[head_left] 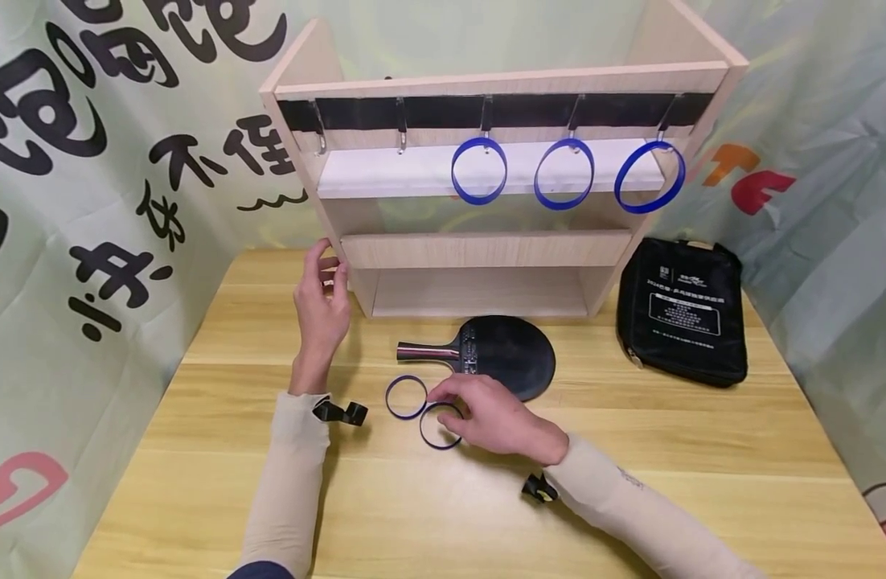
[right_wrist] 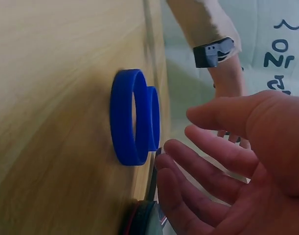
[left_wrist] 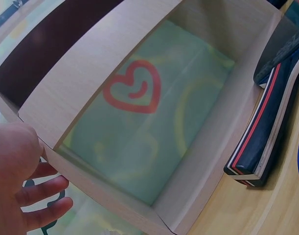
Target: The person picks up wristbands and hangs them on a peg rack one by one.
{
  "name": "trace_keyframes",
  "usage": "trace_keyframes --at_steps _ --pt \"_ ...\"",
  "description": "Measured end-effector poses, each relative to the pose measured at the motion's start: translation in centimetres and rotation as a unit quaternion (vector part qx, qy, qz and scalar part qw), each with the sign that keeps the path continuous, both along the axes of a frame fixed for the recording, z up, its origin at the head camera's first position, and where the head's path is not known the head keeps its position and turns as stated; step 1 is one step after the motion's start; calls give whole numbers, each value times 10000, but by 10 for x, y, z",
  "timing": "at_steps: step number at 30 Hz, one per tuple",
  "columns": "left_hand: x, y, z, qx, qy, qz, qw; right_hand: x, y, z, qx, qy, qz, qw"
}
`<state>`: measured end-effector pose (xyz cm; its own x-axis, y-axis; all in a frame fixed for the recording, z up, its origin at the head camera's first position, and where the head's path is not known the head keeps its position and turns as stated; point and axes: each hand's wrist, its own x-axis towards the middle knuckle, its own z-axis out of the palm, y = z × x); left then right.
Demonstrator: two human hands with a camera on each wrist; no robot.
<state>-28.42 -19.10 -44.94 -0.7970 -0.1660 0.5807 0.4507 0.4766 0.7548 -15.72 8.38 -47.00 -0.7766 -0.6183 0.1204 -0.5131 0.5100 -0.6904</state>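
Observation:
My left hand (head_left: 321, 305) rests at the left side panel of a pale wooden shelf (head_left: 486, 249), fingers loosely bent and touching its edge. Over the table my right hand (head_left: 497, 416) hovers with relaxed, parted fingers right at a blue wristband (head_left: 421, 430). A second blue wristband (head_left: 387, 397) lies beside it, farther left. In the right wrist view, the nearer wristband (right_wrist: 122, 117) stands clear of my fingertips, nothing between thumb and fingers. Behind the bands lies a black table tennis paddle (head_left: 518, 354), its handle pointing left.
Three more blue wristbands hang from hooks on the shelf's black strip (head_left: 443, 112): one band (head_left: 453, 170) at the middle, two to its right. The two left hooks (head_left: 402, 133) are bare. A black zip case (head_left: 682, 314) lies right of the shelf. Printed curtains surround the table.

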Motion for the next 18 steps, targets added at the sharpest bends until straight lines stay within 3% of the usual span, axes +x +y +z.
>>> trace_keyframes --at_steps 18 --pt "1 0 -1 59 -49 9 10000 -6 -6 -14 775 282 -60 9966"
